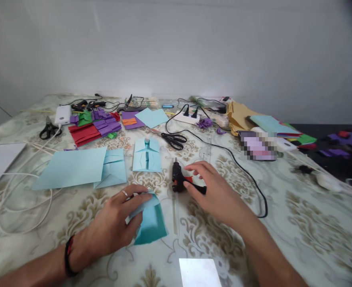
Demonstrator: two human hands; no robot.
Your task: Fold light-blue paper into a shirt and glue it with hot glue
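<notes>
My left hand (119,217), with a ring and a dark wrist cord, is closed on the top flap of a folded light-blue paper (152,223). The paper's darker inner side faces up near the front of the table. To its right, a black glue gun (177,177) with a red trigger lies with its nozzle pointing away from me. My right hand (207,181) is at its handle, thumb and fingers spread apart; whether they touch it is hard to tell. Beyond my left hand sits another folded blue paper piece (138,163) with a slotted middle.
Blue sheets (74,169) lie on the left beside a white cable (5,223). Black scissors (174,140), a power strip (186,117) and purple and red folded strips (107,125) spread behind. The gun's black cord (247,171) loops right, near a phone (258,146).
</notes>
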